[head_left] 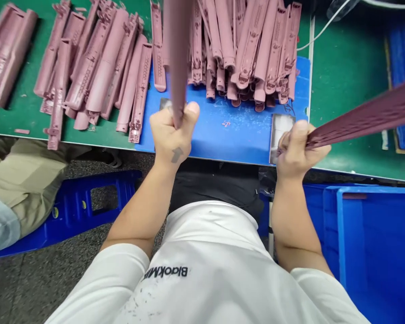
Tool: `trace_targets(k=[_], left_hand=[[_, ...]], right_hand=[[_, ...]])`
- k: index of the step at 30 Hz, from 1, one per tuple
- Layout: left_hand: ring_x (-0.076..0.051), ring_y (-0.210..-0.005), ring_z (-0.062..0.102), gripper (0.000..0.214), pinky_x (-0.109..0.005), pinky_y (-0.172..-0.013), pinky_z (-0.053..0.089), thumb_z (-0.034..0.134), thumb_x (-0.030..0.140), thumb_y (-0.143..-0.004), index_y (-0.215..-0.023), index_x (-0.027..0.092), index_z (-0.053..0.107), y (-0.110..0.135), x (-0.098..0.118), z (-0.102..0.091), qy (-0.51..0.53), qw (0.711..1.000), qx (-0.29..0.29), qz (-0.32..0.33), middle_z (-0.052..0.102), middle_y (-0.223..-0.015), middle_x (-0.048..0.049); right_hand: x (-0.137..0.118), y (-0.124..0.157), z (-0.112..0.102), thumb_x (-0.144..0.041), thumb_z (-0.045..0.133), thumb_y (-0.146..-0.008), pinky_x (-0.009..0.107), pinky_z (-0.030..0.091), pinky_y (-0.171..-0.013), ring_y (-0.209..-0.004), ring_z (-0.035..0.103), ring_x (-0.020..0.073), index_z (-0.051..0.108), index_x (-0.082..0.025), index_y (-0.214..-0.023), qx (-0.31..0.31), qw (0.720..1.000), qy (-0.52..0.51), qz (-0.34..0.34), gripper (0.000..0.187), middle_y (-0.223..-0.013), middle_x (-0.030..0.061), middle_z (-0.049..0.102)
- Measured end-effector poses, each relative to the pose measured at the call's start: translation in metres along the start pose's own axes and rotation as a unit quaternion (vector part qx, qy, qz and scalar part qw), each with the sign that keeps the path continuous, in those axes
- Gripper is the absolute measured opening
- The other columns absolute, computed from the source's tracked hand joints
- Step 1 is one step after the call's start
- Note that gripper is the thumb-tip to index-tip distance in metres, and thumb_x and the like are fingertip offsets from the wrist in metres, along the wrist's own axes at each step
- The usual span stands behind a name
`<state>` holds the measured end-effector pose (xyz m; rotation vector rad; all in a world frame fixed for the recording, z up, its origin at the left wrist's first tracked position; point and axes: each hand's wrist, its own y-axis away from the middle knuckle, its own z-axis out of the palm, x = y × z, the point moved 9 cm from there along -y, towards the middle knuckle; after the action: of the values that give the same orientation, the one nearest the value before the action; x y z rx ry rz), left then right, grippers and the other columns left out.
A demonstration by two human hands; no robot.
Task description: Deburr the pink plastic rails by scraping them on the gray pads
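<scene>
My left hand (173, 132) is closed in a fist round the lower end of a long mauve plastic part (176, 54) that stands upright toward the camera. My right hand (299, 150) is closed on the end of a second, darker mauve ribbed part (367, 117) that points out to the right. Both hands hover over the near edge of a blue mat (229, 130) on the green table (344, 67). A heap of the same mauve parts (246, 49) lies just beyond my hands on the mat.
More mauve parts (97, 67) lie spread on the green table at the left. A blue crate (378, 252) stands at my right side, a blue stool (84, 207) at my left. Another person's trouser leg (20, 180) shows at the far left. A white cable (324, 27) runs at the back.
</scene>
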<state>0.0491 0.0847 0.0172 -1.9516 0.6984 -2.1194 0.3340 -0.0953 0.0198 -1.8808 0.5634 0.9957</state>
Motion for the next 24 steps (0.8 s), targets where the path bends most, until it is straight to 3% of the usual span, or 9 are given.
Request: trace_targets(k=[4,7,10,13,16,21,24], left_hand=[[-0.005,-0.044,0.024,0.088,-0.033,-0.052,0.017,0.080,0.084,-0.102,-0.072,0.027,0.019,-0.006,-0.019,-0.025,0.054,0.997,0.054,-0.033,0.011,-0.060,0.0075],[-0.005,-0.043,0.024,0.090,-0.032,-0.052,0.019,0.074,0.091,-0.101,-0.073,0.028,0.017,-0.014,-0.022,-0.049,0.023,0.993,0.118,-0.019,0.010,-0.060,0.0072],[-0.005,-0.042,0.024,0.091,-0.034,-0.051,0.020,0.077,0.090,-0.098,-0.072,0.028,0.016,-0.019,-0.017,-0.053,0.010,0.994,0.111,-0.014,0.015,-0.058,0.0061],[-0.005,-0.042,0.022,0.087,-0.035,-0.051,0.017,0.084,0.074,-0.101,-0.067,0.027,0.019,-0.018,-0.014,-0.047,0.015,0.996,0.079,-0.045,0.016,-0.056,0.0060],[-0.005,-0.041,0.016,0.081,-0.032,-0.046,0.012,0.084,0.062,-0.100,-0.067,0.027,0.020,-0.014,0.000,-0.055,0.033,0.990,0.139,0.001,0.013,-0.055,0.0068],[-0.006,-0.043,0.005,0.061,-0.029,-0.042,0.006,0.073,0.040,-0.090,-0.065,0.027,0.019,-0.012,-0.008,-0.057,0.086,0.980,0.163,-0.076,0.009,-0.055,0.0084],[-0.005,-0.043,0.002,0.061,-0.028,-0.043,0.003,0.070,0.041,-0.089,-0.065,0.027,0.016,-0.010,-0.001,-0.064,0.095,0.975,0.196,-0.044,0.007,-0.055,0.0084]], right_hand=[[0.010,-0.011,-0.027,-0.049,0.065,-0.109,0.023,0.016,-0.039,-0.042,0.008,0.0042,0.026,-0.032,-0.077,0.074,0.980,-0.182,-0.016,0.053,-0.060,-0.0133,0.012],[0.023,-0.020,-0.039,-0.037,0.062,-0.107,0.022,0.013,-0.039,-0.042,0.006,0.0032,0.025,-0.032,-0.077,0.092,0.976,-0.198,-0.008,0.048,-0.059,-0.0132,0.013],[0.026,-0.023,-0.043,-0.033,0.057,-0.106,0.022,0.014,-0.040,-0.044,0.009,0.0032,0.025,-0.032,-0.077,0.099,0.976,-0.192,-0.011,0.043,-0.060,-0.0123,0.015],[0.024,-0.022,-0.037,-0.029,0.060,-0.104,0.022,0.014,-0.039,-0.042,0.009,0.0030,0.027,-0.032,-0.076,0.064,0.975,-0.214,0.008,0.043,-0.059,-0.0125,0.015],[0.016,-0.019,-0.043,-0.033,0.060,-0.103,0.019,0.014,-0.038,-0.043,0.008,0.0024,0.027,-0.031,-0.074,0.089,0.971,-0.223,0.001,0.044,-0.060,-0.0127,0.014],[0.016,-0.020,-0.035,-0.036,0.066,-0.097,0.017,0.017,-0.037,-0.043,0.008,0.0017,0.023,-0.028,-0.073,0.059,0.972,-0.222,0.047,0.050,-0.058,-0.0140,0.014],[0.013,-0.020,-0.039,-0.040,0.068,-0.097,0.016,0.017,-0.037,-0.043,0.007,0.0014,0.022,-0.029,-0.073,0.090,0.969,-0.228,0.029,0.053,-0.057,-0.0144,0.012]])
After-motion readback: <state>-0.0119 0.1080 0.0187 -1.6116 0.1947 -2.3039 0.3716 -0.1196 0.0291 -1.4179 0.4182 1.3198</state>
